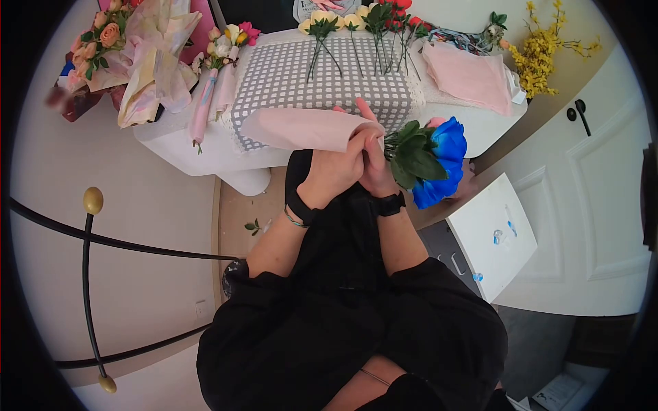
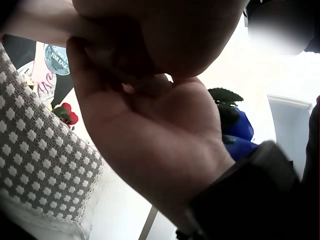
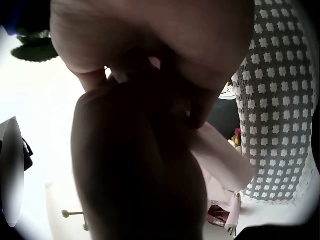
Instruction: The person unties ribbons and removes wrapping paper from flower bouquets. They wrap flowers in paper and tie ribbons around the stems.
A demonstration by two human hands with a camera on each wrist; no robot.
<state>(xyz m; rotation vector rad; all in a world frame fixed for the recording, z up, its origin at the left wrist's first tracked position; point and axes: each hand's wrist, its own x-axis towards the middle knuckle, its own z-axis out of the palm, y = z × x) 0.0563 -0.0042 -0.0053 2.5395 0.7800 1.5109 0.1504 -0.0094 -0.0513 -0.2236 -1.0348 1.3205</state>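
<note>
L hand [image 1: 334,175] + R hand [image 1: 377,169]: fingers curled round pink wrap [image 1: 301,129] w/ blue flowers [image 1: 449,161], at bench [image 1: 490,131] front edge. Loose roses [image 1: 329,18] behind on checked cloth [image 1: 274,75]; pink sheets [image 1: 466,77] to R, big bouquet [image 1: 110,34] far L.

The blue flowers [image 1: 447,161] are open and tilted sideways, with dark green leaves [image 1: 415,162] close behind the petals. The pale pink paper [image 1: 298,129] is rolled into a long, smooth tube, and it points away from the blooms.
</note>
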